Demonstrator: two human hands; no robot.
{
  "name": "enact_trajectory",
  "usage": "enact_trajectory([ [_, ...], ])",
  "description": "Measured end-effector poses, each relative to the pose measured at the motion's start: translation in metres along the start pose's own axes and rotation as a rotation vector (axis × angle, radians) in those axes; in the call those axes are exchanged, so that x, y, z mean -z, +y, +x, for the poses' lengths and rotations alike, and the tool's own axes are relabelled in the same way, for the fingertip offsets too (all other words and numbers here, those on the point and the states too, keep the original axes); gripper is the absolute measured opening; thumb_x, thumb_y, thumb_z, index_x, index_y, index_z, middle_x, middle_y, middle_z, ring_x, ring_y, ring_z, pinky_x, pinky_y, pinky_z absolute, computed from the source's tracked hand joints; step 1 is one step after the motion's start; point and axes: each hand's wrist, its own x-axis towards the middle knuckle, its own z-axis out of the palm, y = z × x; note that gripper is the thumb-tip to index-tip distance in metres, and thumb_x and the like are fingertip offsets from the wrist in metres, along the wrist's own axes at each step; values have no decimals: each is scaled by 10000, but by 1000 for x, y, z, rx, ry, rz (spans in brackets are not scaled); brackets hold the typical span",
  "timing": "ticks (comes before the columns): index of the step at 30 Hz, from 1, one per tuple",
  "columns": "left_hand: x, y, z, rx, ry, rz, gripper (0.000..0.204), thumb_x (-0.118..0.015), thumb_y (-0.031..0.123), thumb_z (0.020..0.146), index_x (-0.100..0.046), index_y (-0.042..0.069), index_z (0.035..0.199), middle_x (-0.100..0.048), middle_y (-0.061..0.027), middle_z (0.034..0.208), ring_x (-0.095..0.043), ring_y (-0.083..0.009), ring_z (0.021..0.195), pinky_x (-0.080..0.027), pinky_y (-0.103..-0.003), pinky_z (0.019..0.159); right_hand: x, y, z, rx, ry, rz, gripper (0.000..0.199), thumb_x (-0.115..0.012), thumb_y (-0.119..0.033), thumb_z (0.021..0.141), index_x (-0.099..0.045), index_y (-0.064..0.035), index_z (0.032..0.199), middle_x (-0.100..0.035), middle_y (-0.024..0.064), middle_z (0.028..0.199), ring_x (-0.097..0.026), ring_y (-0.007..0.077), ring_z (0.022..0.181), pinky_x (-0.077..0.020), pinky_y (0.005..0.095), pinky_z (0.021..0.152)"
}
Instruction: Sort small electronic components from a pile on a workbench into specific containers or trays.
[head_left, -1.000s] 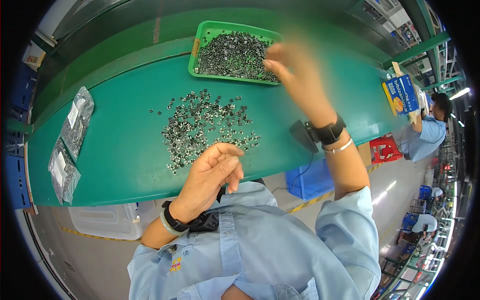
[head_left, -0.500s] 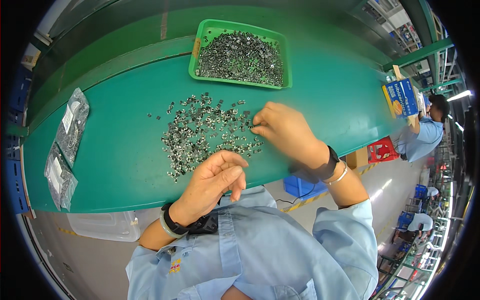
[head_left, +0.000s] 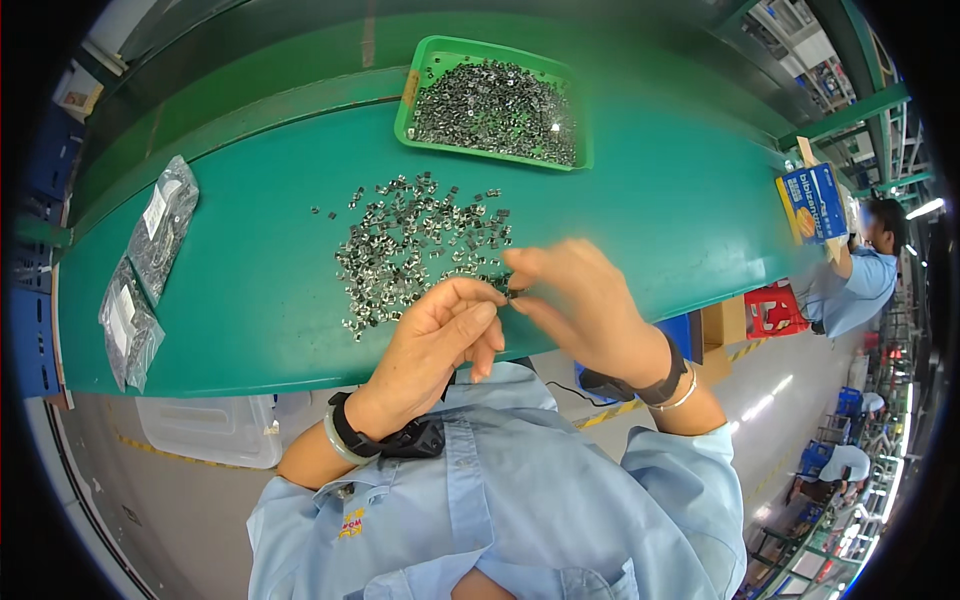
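My left hand (head_left: 445, 325) is over the near edge of the green bench, thumb and forefinger closed in a pinch. At its fingertips is a small dark metal part (head_left: 508, 295); its exact shape is too small to make out. My right hand (head_left: 585, 305) is beside it, smeared by motion. Its thumb tip is right at that part, while the forefinger stands apart above. Beyond both hands, a loose pile of small black-and-silver metal parts (head_left: 405, 245) spreads over the bench top.
Behind the pile, a green tray (head_left: 402, 125) holds many similar parts. Clear plastic bags (head_left: 160, 225) of dark parts lie at left. A blue-and-yellow box (head_left: 812, 203) stands at the far right, near another person (head_left: 865, 280). Below the bench sit a clear bin (head_left: 205, 430) and red crate (head_left: 775, 310).
My right hand has come from the pile's right edge toward me, to the left fingertips. The left hand keeps its pinch, now with a small part at its tips. The view has shifted slightly.
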Motion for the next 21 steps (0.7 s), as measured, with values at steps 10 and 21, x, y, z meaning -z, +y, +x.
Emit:
enact_trajectory([
  [10, -2, 0, -2, -39, 52, 119, 136, -489, 157, 960, -526, 32, 998, -580, -39, 784, -542, -84, 599, -429, -215, 513, -7, -9, -2, 141, -108, -200, 545, -671, -40, 716, -498, -99, 1229, -559, 17, 738, -516, 241, 719, -383, 344, 689],
  [21, 0, 0, -3, -6, 34, 76, 106, -491, 121, 952, -530, 27, 983, -592, -47, 777, -542, -83, 602, -428, -215, 516, -15, -5, -16, 75, 5, -41, 332, -678, -28, 711, -590, -61, 1030, -577, 25, 827, -560, 208, 751, -416, 317, 675],
])
